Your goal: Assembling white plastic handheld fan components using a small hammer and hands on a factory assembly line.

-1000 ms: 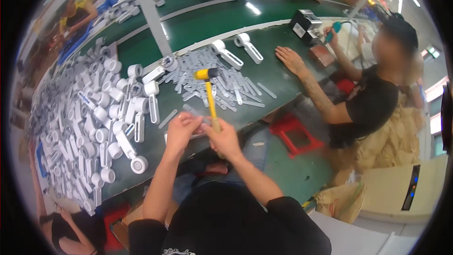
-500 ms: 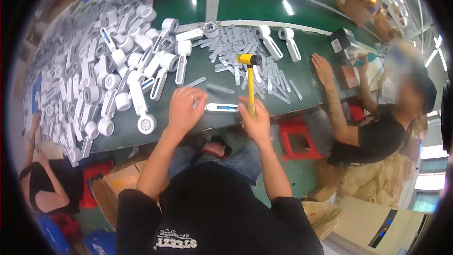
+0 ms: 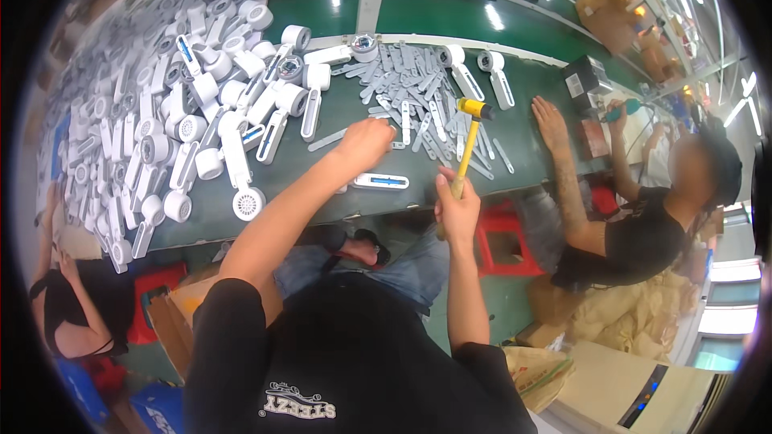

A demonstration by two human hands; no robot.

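Observation:
My right hand (image 3: 458, 210) grips a mallet (image 3: 466, 141) by its yellow handle, with the yellow and black head raised above the table. My left hand (image 3: 368, 147) reaches across to the near edge of a pile of grey plastic strips (image 3: 402, 72). Its fingers are pinched together, and the pale end of one strip (image 3: 397, 145) shows just past the fingertips. Below that hand lies a white handle piece (image 3: 382, 182) with a blue insert in its slot; my forearm hides its left end. Another loose strip (image 3: 325, 141) lies left of my left hand.
A large heap of white round-headed, shower-head-like parts (image 3: 193, 124) covers the table's left side. Two similar parts (image 3: 497, 80) lie beyond the strips. At the right sits a co-worker (image 3: 643, 233), one hand on the table near a dark box (image 3: 585, 72). Another person (image 3: 84, 305) sits far left.
My left hand has moved away from the white handle piece, forward and right to the strips. My right hand has shifted right with the mallet, which now tilts right.

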